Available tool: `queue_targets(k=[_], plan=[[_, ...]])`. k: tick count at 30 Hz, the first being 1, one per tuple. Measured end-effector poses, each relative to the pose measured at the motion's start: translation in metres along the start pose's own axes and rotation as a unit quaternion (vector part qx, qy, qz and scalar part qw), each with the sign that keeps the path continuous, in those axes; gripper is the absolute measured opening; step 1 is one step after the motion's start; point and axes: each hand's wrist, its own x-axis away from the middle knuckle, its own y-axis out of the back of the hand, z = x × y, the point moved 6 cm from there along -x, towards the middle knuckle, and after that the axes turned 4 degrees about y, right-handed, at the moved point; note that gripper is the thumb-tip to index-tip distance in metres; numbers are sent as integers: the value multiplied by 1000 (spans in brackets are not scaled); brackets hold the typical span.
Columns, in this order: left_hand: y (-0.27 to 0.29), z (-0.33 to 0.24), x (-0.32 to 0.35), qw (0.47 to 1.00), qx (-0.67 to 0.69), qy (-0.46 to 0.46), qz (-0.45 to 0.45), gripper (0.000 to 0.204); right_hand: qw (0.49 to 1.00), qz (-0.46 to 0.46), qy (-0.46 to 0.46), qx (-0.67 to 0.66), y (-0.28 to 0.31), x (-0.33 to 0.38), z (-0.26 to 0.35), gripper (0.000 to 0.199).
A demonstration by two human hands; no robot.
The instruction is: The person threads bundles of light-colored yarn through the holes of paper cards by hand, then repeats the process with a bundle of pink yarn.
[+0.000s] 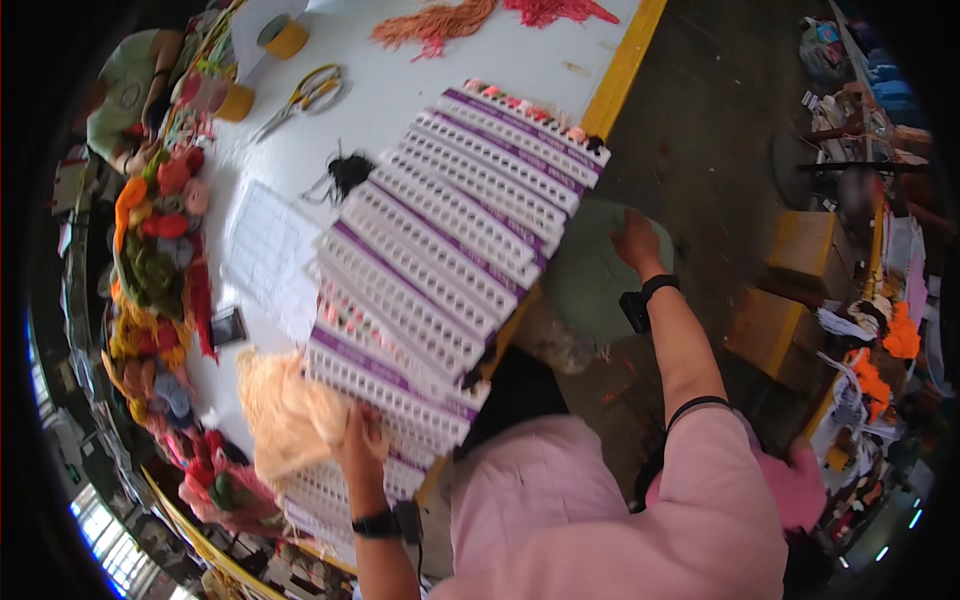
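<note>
Workshop setting with a big white table (420, 80) edged in yellow and a dark concrete floor off to the right. Most of the table's near half is covered by a fanned-out row of long white cards (450, 240) full of little holes, each with a purple stripe, overlapping one another all the way to the yellow edge. The left hand (360, 435) is down at the near end of that stack, fingers curled onto a fluffy bundle of peach yarn (285, 415) that lies right on the cards, so it looks like a loose grip on the yarn. The right hand (635, 240) is stretched away from the table, palm down and fingers spread flat on a round pale green stool seat (590, 290) just past the table edge, not holding anything. Both wrists have black bands. Further up the table there are yellow-handled scissors (305, 95), a roll of yellow tape (283, 37), a small tuft of black yarn (345, 172) and some orange yarn (435, 25) and red strands. Along the left edge runs a heap of colourful yarn skeins (160, 260), and another person in a green top (125, 95) sits at the far corner.
</note>
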Motion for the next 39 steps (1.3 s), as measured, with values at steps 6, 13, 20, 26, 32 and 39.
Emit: queue_targets(k=[6,13,20,26,32,39], plan=[[-18,30,-20,999,11,40,31,13,988,149,-23,34,-53,-108,-121,67],[8,13,-10,999,0,6,-38,11,958,252,125,-53,-89,-70,5,80],[-5,7,-13,1000,-13,-16,-5,15,975,182,103,79,-54,-46,15,84],[-5,8,-17,1000,-9,7,25,14,979,190,67,14,-75,-42,-6,95],[-15,2,-23,999,1,6,36,16,983,183,-11,-7,-31,-51,-42,103],[-3,5,-35,999,11,28,20,17,975,198,-38,88,32,-104,-45,109]])
